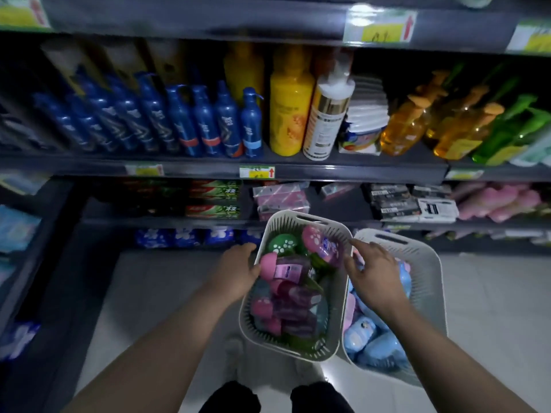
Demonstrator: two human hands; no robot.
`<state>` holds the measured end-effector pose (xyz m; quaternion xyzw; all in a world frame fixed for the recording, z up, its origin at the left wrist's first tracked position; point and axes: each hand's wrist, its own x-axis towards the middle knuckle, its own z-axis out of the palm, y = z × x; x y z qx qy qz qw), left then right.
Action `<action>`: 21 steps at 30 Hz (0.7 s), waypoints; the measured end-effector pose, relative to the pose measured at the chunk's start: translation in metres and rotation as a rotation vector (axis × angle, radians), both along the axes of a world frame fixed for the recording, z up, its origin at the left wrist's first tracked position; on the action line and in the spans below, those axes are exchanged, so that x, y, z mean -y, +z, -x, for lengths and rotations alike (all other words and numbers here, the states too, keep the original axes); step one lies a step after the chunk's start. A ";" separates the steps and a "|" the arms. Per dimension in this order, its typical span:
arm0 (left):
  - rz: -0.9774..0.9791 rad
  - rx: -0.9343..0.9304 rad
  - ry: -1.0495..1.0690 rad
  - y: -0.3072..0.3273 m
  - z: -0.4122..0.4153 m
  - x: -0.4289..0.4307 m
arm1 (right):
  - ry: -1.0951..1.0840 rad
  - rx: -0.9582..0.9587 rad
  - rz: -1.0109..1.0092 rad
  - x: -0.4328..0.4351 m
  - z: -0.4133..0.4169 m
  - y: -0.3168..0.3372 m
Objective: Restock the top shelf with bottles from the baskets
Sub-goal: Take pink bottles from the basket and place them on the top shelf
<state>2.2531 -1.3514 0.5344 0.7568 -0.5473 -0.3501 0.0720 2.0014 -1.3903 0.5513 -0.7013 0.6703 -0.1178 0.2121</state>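
In the lower middle of the frame a white slotted plastic basket (246,311) is packed with pink and green capped bottles (284,271), lying jumbled on their sides. Just to its right, and partly under its right rim, sits a second white slotted basket (429,263) holding pale blue and pink bottles (375,350). The left hand (238,269) is at the left rim of the first basket, fingers curled over the edge and gripping it. The right hand (375,275) hovers above the place where the two baskets meet, fingers spread and relaxed, holding nothing; its forefinger points toward the first basket's right rim. Along the top of the frame runs the dark edge of the top shelf (208,19), bearing a yellow price tag (378,25) at upper right; what stands on it is out of view. On the shelf below stand dark blue pump bottles (190,123) at left, a tall yellow bottle (290,108) at centre, and clear orange pump bottles (402,129) at right. Pale floor tiles (167,293) show under the forearms.
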 end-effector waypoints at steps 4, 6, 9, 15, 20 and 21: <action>-0.007 -0.061 -0.071 -0.028 -0.013 0.017 | -0.124 -0.009 -0.070 -0.012 -0.018 -0.026; -0.018 -0.054 -0.112 -0.046 -0.014 0.027 | -0.189 0.000 -0.060 -0.017 -0.025 -0.037; -0.063 -0.060 -0.151 -0.078 -0.010 0.044 | -0.222 0.009 -0.058 -0.019 -0.028 -0.054; -0.151 -0.068 -0.167 -0.138 0.014 0.069 | -0.234 0.034 -0.066 -0.013 -0.021 -0.090; -0.189 -0.009 -0.204 -0.176 0.030 0.081 | -0.222 0.062 -0.081 -0.003 -0.012 -0.119; -0.178 0.030 -0.222 -0.182 0.032 0.083 | -0.223 0.070 -0.092 -0.002 -0.010 -0.124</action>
